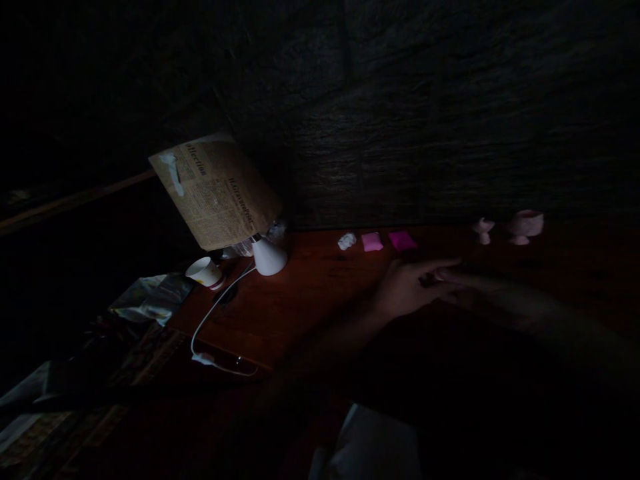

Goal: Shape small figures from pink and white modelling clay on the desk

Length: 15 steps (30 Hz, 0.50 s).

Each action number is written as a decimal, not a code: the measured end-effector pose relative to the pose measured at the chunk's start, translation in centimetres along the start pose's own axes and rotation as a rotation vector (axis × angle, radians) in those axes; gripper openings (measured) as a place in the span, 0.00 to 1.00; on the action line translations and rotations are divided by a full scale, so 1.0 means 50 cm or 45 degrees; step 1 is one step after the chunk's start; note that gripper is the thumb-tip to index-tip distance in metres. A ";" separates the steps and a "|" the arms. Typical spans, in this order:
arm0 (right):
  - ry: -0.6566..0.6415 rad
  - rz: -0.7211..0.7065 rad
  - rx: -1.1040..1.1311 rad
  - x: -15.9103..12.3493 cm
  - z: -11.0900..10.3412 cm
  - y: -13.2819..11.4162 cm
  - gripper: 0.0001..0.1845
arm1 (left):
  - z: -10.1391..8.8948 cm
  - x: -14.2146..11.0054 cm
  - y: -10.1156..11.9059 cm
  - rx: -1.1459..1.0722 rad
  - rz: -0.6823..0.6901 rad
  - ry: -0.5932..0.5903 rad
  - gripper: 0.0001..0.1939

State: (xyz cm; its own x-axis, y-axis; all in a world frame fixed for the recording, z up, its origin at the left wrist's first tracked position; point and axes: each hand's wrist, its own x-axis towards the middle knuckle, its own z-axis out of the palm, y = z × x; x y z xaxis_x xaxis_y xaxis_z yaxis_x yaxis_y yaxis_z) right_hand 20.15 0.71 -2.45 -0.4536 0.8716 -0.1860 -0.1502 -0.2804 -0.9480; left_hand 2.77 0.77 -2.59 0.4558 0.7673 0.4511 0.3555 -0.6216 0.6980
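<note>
The room is very dark. My left hand (407, 290) reaches over a reddish wooden table (300, 300), fingers stretched out to the right and holding nothing that I can see. My right hand (453, 277) comes in from the right and meets the left hand's fingertips; its fingers are lost in shadow. Just beyond the hands, near the wall, lie a white crumpled lump (347, 241), a pink block (372, 241) and a magenta block (403, 240).
A lamp with a newspaper-print shade (217, 190) and white base (269, 257) stands at the table's left end, with its white cord (210, 320) trailing to the edge. A paper cup (204, 272) lies beside it. Two pale pink pieces (523, 225) sit far right. Crumpled wrapping (150, 297) lies left.
</note>
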 end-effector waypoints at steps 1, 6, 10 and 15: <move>0.010 -0.003 0.018 -0.001 0.005 -0.002 0.15 | 0.001 -0.001 0.003 -0.006 -0.002 0.010 0.21; -0.110 0.018 0.209 0.004 0.002 -0.006 0.18 | -0.003 -0.003 0.007 -0.027 -0.011 -0.018 0.20; -0.139 0.050 0.314 0.014 -0.013 -0.002 0.15 | -0.011 0.001 0.002 -0.045 -0.031 -0.031 0.20; -0.094 0.067 0.371 0.015 -0.014 0.000 0.12 | -0.013 0.004 0.010 -0.027 -0.010 -0.067 0.20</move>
State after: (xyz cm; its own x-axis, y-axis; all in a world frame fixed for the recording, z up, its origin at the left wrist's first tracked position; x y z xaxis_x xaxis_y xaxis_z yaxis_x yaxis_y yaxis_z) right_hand 20.42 1.62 -2.75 -0.5285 0.8243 -0.2032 -0.3655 -0.4369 -0.8219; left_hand 2.48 0.70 -1.79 0.4957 0.7625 0.4157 0.3422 -0.6114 0.7135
